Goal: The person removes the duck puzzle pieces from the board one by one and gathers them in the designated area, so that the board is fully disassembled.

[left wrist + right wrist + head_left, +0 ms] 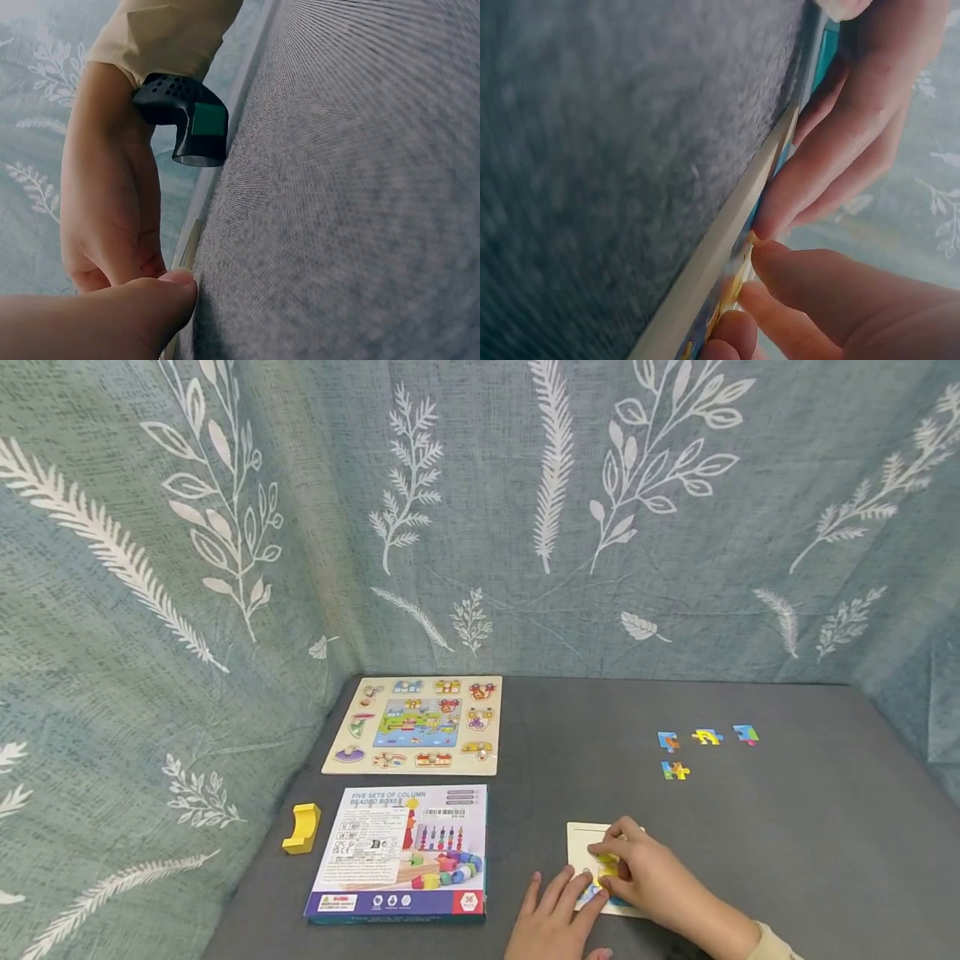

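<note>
Puzzle board (579,843): flat on the dark counter (570,735), bottom of the head view, right of centre; top edge runs across the frame, left edge nearly up and down. Its right and lower sides are covered, so which side is longer cannot be told.
Board from the side: in the right wrist view, a thin pale band slanting from upper middle to lower left.
Yellow piece (606,865): at the board, mostly hidden by fingers; its long axis cannot be told.
Right grip (654,870): narrow, thumb and fingertips pinching the yellow piece, which sits at their left tips; the hand comes in from the lower right.
Left grip (553,917): fingers spread and extended, tips resting on the board's lower left, beside the yellow piece.
Loose pieces: four in a cluster at right, above the board, namely upper-left piece (668,742), yellow-and-blue piece (707,737), rightmost piece (746,734), lower piece (676,770).
Bead box (375,843): lower left, cover up.
Peg puzzle (408,739): just above the box.
Yellow block (303,831): left of the box.
</note>
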